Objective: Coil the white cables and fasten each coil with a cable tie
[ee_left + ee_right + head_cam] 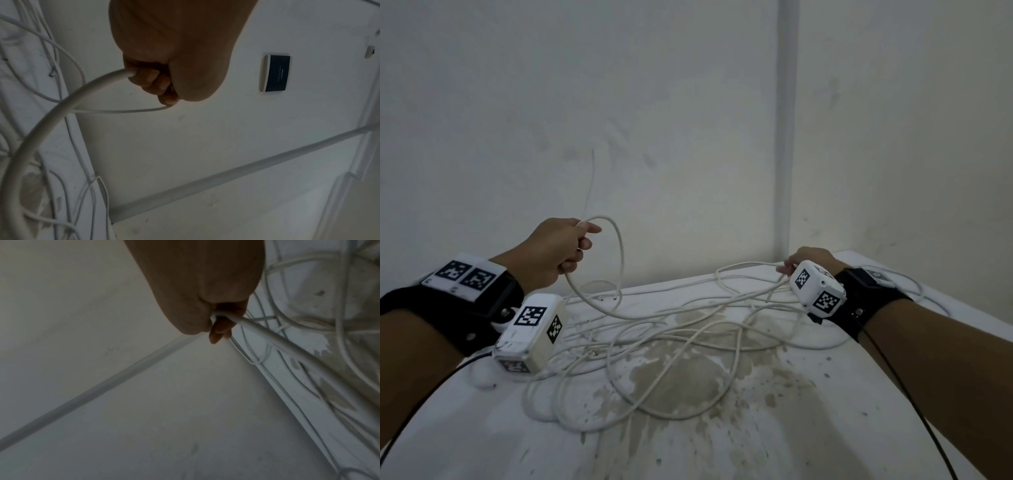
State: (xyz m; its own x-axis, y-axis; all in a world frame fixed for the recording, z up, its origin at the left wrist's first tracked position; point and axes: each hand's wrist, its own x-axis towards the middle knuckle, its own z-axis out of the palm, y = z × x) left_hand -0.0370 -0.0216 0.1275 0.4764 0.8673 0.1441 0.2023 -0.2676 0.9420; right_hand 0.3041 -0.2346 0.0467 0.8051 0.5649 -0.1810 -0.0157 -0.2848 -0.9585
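A tangle of white cables (671,346) lies spread over the stained white table (774,428). My left hand (571,246) is raised above the table's far left and grips a loop of white cable (616,253); a thin end sticks up from the fist. The left wrist view shows that hand (152,82) curled round the thick cable (61,104). Over the far right of the table, my right hand (791,265) pinches a cable strand that runs back into the tangle. In the right wrist view its fingers (218,331) close on that cable (267,335).
The table stands in a corner of white walls, with a vertical white conduit (786,137) at the back right. A dark wall plate (276,73) shows in the left wrist view. Black wires run from both wrist cameras toward me.
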